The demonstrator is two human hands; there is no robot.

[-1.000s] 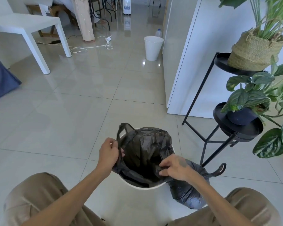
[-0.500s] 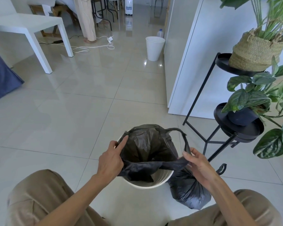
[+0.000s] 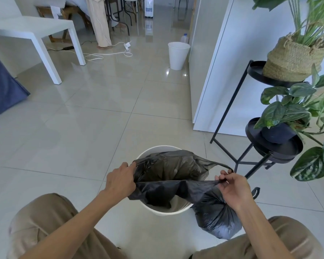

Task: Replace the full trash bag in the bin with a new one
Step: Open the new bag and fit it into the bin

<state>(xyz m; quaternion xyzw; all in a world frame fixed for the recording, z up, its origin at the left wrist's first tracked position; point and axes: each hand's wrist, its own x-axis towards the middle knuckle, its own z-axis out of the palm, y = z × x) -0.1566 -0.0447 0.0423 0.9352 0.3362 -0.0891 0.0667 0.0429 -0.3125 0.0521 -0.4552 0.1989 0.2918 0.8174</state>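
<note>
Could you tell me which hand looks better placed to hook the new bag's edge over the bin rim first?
Probably the left hand: it grips the new bag right at the bin rim, while the right hand holds its side out beyond the rim.

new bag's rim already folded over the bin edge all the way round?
No. Both hands, left and right, hold the new bag stretched open above the bin, whose white rim shows bare.

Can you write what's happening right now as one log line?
left hand: gripping new bag | right hand: stretching rim | bin: half-lined | full bag: floor
</note>
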